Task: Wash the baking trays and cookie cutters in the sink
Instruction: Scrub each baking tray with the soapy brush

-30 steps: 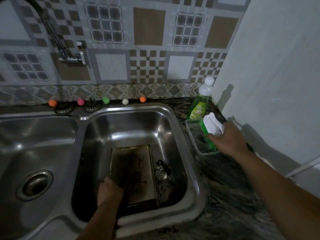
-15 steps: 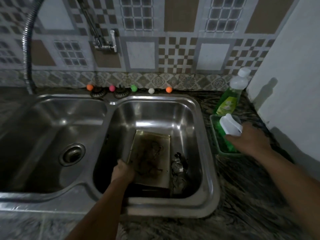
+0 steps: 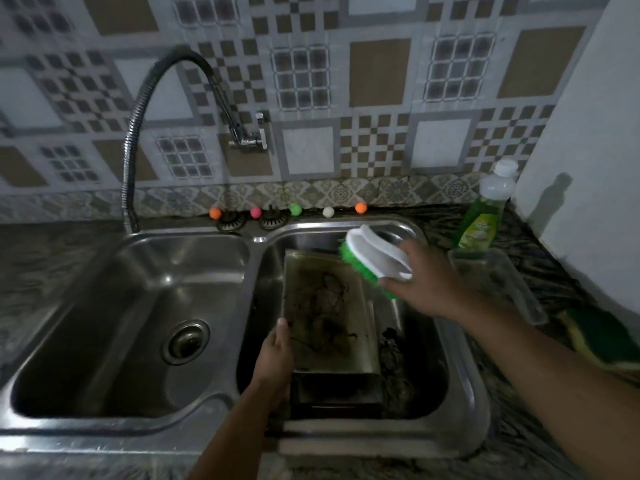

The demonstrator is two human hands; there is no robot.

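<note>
Gripping the left edge of a blackened baking tray (image 3: 329, 306), the left hand (image 3: 277, 355) has its thumb laid along the rim and its fingers curled under the side. The tray lies in the right basin of a double steel sink (image 3: 464, 403), its far end raised toward the back wall of the basin, and its inner face is streaked with dark burnt residue. Beside its right edge, on the basin floor, sits a small dark heap of metal pieces (image 3: 393, 344), too dim to make out as cookie cutters. The right hand (image 3: 426, 278) holds a scrubbing brush (image 3: 372, 263) by its white handle, fingers wrapped round it, green bristles facing down above the tray's far right corner; whether they touch the tray is unclear. On the counter to the right stand a green dish soap bottle (image 3: 483, 216) and a clear plastic container (image 3: 502, 282). A coiled flexible faucet (image 3: 138, 133) arches over the left basin.
</note>
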